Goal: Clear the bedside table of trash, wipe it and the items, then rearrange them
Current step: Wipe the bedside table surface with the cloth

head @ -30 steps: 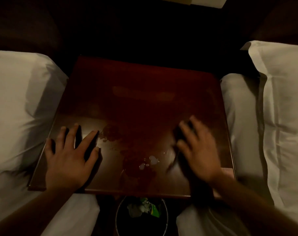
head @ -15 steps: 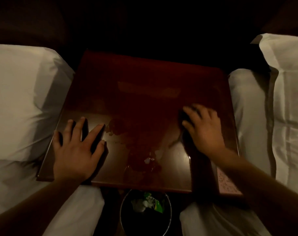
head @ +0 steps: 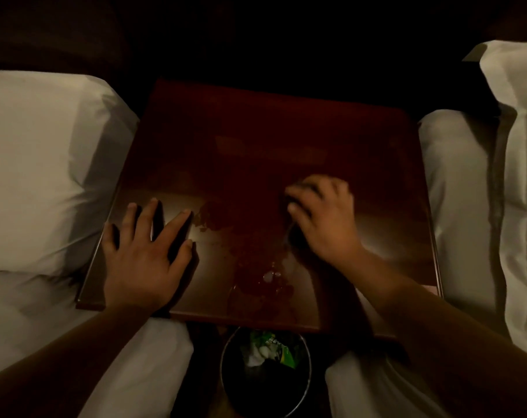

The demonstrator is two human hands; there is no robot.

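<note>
**Both hands on the bedside table, cloth under my right**

The dark reddish-brown polished wooden bedside table [head: 256,140] sits between 2 beds, its top dimly lit. On its near middle lies a patch of wet smears and small pale droplets [head: 269,276].

My right hand [head: 322,218] is on the right half of the top, fingers curled down over a dark wiping cloth [head: 295,233], only a dark edge of which shows beneath my palm; the hand is blurred. My left hand [head: 141,254] lies flat on the near left part of the top, fingers spread wide and holding nothing.

Just below the table's near edge stands a round dark waste bin with a metal rim [head: 308,384], with crumpled green and white trash [head: 271,349] inside. White bedding [head: 39,164] flanks the table on the left, and a white pillow [head: 521,182] lies on the right.
</note>
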